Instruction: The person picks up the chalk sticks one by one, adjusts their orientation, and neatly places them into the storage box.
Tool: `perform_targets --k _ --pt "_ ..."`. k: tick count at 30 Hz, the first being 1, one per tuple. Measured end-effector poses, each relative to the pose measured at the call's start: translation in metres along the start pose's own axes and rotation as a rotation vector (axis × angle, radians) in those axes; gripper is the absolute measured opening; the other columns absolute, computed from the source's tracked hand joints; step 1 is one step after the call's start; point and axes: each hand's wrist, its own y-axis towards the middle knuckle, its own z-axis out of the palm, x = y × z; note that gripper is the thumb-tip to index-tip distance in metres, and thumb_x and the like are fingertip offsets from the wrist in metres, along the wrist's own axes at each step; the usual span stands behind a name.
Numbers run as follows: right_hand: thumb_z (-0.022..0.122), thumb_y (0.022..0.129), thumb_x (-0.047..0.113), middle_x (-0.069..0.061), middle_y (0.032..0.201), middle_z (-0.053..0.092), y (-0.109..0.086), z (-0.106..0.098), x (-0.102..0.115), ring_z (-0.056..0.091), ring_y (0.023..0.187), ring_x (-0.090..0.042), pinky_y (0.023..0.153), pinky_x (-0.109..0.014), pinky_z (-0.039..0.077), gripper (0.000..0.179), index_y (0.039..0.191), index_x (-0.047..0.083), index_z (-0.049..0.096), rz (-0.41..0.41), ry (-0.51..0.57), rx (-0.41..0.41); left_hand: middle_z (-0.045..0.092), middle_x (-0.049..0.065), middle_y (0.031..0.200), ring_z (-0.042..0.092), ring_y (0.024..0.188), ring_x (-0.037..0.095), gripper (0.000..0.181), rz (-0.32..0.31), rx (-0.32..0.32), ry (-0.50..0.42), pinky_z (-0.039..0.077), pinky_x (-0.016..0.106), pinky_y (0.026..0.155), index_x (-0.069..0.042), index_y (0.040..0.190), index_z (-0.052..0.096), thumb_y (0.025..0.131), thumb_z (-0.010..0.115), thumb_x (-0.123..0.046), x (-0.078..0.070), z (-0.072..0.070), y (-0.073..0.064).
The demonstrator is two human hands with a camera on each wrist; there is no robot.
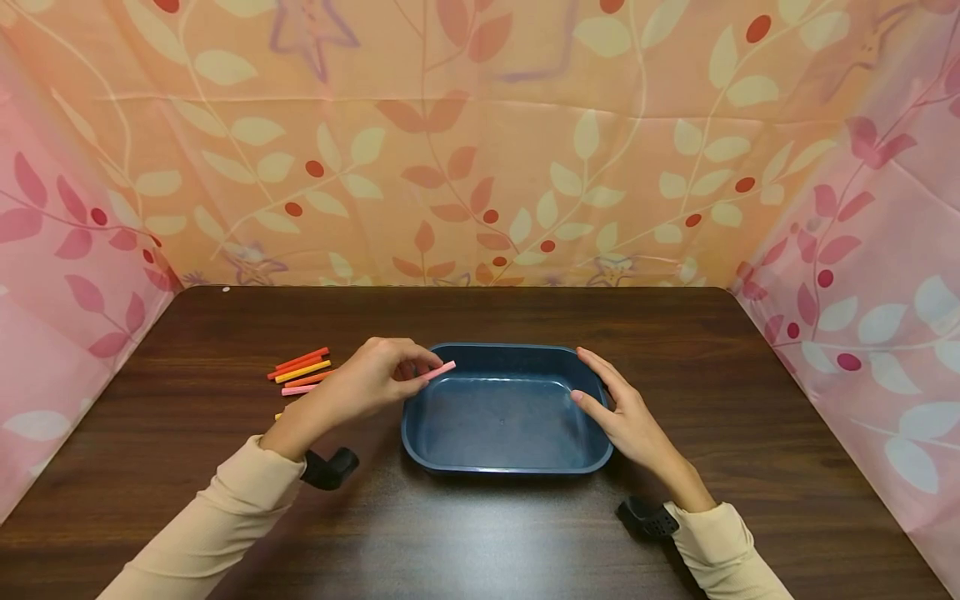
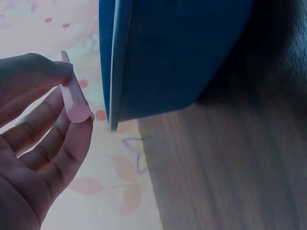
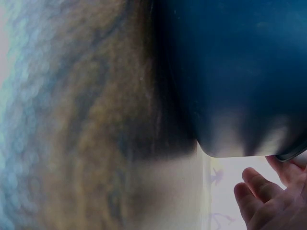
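Between the thumb and fingers of my left hand [image 1: 378, 375] a pink chalk stick [image 1: 439, 371] is pinched, its tip over the left rim of a dark blue plastic basin [image 1: 502, 471]. Seen from the left wrist, the chalk's round flat end faces the camera, beside the basin's outer wall [image 2: 163, 62]. My right hand [image 1: 626, 417] rests at the basin's right rim, thumb toward the inside and fingers extended along the far right corner. In the right wrist view some of its fingers [image 3: 259, 184] show loosely spread below the basin's wall.
Several red, orange, yellow and pink chalk sticks [image 1: 302, 367] lie on the dark wooden table [image 1: 480, 533] left of the basin, partly hidden by the left forearm. Black wrist cameras sit under both cuffs. A patterned curtain [image 1: 480, 167] stands behind the table.
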Motion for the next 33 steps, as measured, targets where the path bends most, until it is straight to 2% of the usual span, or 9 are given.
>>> perform_targets --k 4,7,9,12,16,18,25,28,33 --pt "0.059 0.100 0.021 -0.011 0.161 0.032 0.000 0.000 0.000 0.026 0.150 -0.032 0.117 -0.052 0.027 0.061 0.154 0.010 0.034 0.000 0.001 0.000 0.072 0.004 0.085 0.057 0.066 0.007 0.025 -0.012 0.012 -0.025 0.050 0.020 0.059 -0.004 0.106 0.075 0.082 0.076 0.002 -0.003 0.002 0.002" --pt "0.059 0.100 0.022 -0.010 0.161 0.032 -0.001 0.000 0.000 0.026 0.150 -0.032 0.119 -0.029 0.027 0.060 0.154 0.011 0.035 0.000 0.004 -0.003 0.072 0.004 0.086 0.058 0.066 0.007 0.026 -0.041 0.035 -0.046 0.051 0.020 0.058 -0.004 0.108 0.075 0.082 0.076 0.000 -0.007 0.004 0.005" --pt "0.060 0.100 0.022 -0.009 0.161 0.032 -0.001 0.000 0.000 0.026 0.150 -0.032 0.114 -0.012 0.024 0.060 0.154 0.011 0.035 -0.003 0.009 -0.004 0.073 0.004 0.087 0.059 0.065 0.007 0.028 -0.069 0.055 -0.059 0.052 0.020 0.058 -0.005 0.109 0.074 0.082 0.077 -0.001 -0.009 0.005 0.007" --pt "0.060 0.100 0.021 -0.011 0.161 0.032 -0.001 0.000 -0.001 0.026 0.150 -0.033 0.104 0.001 0.019 0.061 0.154 0.009 0.035 -0.010 0.020 -0.006 0.073 0.006 0.085 0.060 0.062 0.007 0.030 -0.105 0.086 -0.087 0.052 0.020 0.056 -0.004 0.112 0.073 0.082 0.076 0.000 -0.013 0.006 0.010" --pt "0.060 0.099 0.019 -0.012 0.160 0.033 -0.001 0.000 0.000 0.026 0.150 -0.035 0.104 0.002 0.019 0.060 0.153 0.007 0.035 -0.021 0.026 -0.009 0.072 0.010 0.081 0.060 0.058 0.008 0.030 -0.121 0.115 -0.126 0.053 0.022 0.054 -0.002 0.113 0.072 0.083 0.074 0.001 -0.016 0.008 0.013" --pt "0.060 0.099 0.019 -0.012 0.160 0.033 -0.001 0.000 0.000 0.027 0.150 -0.035 0.105 0.001 0.019 0.060 0.153 0.007 0.035 -0.023 0.023 -0.011 0.071 0.008 0.080 0.061 0.058 0.010 0.031 -0.132 0.123 -0.140 0.053 0.023 0.054 -0.003 0.114 0.071 0.084 0.073 0.001 -0.017 0.010 0.015" --pt "0.060 0.099 0.020 -0.012 0.160 0.033 -0.001 -0.001 -0.001 0.028 0.150 -0.032 0.108 -0.004 0.022 0.060 0.154 0.014 0.036 -0.017 0.009 -0.014 0.070 0.006 0.076 0.065 0.060 0.025 0.031 -0.156 0.158 -0.162 0.052 0.024 0.053 -0.003 0.115 0.071 0.085 0.073 -0.001 -0.020 0.015 0.021" --pt "0.060 0.099 0.020 -0.011 0.160 0.033 -0.001 0.000 -0.001 0.028 0.150 -0.032 0.108 -0.004 0.022 0.060 0.154 0.012 0.036 -0.016 0.007 -0.013 0.070 0.006 0.077 0.064 0.058 0.020 0.029 -0.149 0.163 -0.158 0.051 0.023 0.053 -0.003 0.114 0.071 0.085 0.072 0.000 -0.020 0.017 0.023" --pt "0.060 0.099 0.021 -0.012 0.160 0.034 -0.001 0.000 0.000 0.028 0.150 -0.032 0.116 -0.021 0.026 0.060 0.153 0.010 0.036 -0.016 -0.011 -0.013 0.069 0.004 0.081 0.063 0.058 0.015 0.025 -0.144 0.166 -0.167 0.050 0.023 0.054 -0.003 0.111 0.071 0.086 0.071 0.001 -0.024 0.022 0.027"
